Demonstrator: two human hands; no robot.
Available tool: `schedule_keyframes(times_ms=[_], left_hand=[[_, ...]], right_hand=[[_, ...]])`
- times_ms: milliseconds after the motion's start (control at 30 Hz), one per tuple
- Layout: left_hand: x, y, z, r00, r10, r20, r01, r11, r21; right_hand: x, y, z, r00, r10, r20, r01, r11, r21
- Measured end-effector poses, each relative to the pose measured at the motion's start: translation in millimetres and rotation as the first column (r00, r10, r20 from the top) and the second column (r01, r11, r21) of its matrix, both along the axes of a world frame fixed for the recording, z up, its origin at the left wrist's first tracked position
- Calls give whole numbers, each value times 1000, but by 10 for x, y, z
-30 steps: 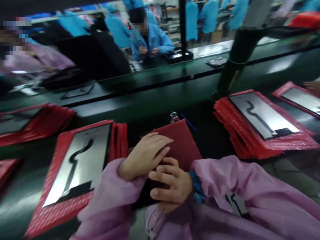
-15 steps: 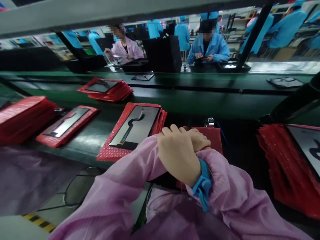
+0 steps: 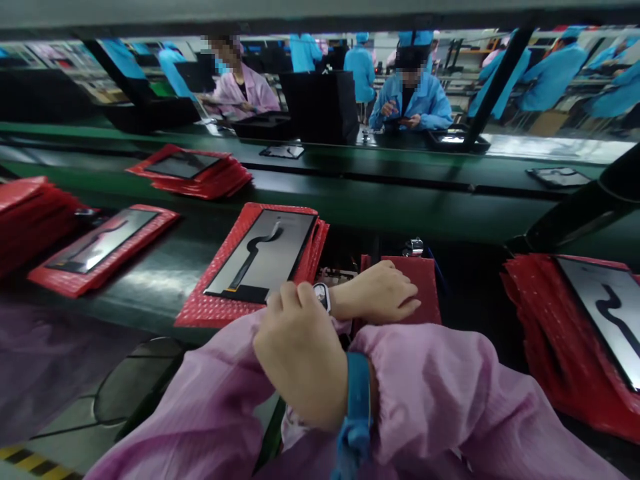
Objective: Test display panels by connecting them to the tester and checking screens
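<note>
My arms cross in front of me. My left hand (image 3: 383, 291), with a white watch (image 3: 323, 297) on its wrist, hangs over a red pad (image 3: 423, 283). Nothing shows in its loosely bent fingers, thumb apart. My right hand (image 3: 303, 357), a blue band (image 3: 359, 390) round its wrist, is closed over the pink cuff of my left sleeve (image 3: 240, 347), just below the watch; its fingertips are partly hidden. Left of my hands a phone screen with a black flex cable (image 3: 265, 257) lies on red bubble-wrap bags (image 3: 200, 312).
Another screen (image 3: 105, 241) lies on a red bag at left, beside a red stack (image 3: 30, 223). More bags stand behind (image 3: 210, 183) and at right (image 3: 545, 347). A slanted black post (image 3: 565, 207) rises at right. Co-workers sit across the green bench (image 3: 350, 183).
My right hand has slid left and down from over my left hand to the left cuff. The watch and more of my left hand now show. The view has shifted slightly.
</note>
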State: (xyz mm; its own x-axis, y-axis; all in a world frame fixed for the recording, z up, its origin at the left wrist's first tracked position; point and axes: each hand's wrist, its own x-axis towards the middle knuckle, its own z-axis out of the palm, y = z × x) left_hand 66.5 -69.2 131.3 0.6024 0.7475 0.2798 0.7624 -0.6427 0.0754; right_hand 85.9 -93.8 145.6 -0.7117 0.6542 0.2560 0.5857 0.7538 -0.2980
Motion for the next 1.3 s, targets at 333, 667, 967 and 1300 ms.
schedule_keyframes(times_ms=[333,667,967,1300], left_hand=[[25,366,-105,973,-230,-38,225,969,-105],[52,372,-85,968,-248,-25,244,964,-101],[60,393,-119,971,-235,-45,230,968,-99],[95,384,-152,970,-234,-56,214,945,-246]], right_hand=[[442,-478,111,998,56,-5,-47,882,470],[775,-447,78,996,10,-88,26,914,404],[672,-400,-19,998,-58,-26,64,911,407],[663,-156,-79,967,10,-255,121,863,491]])
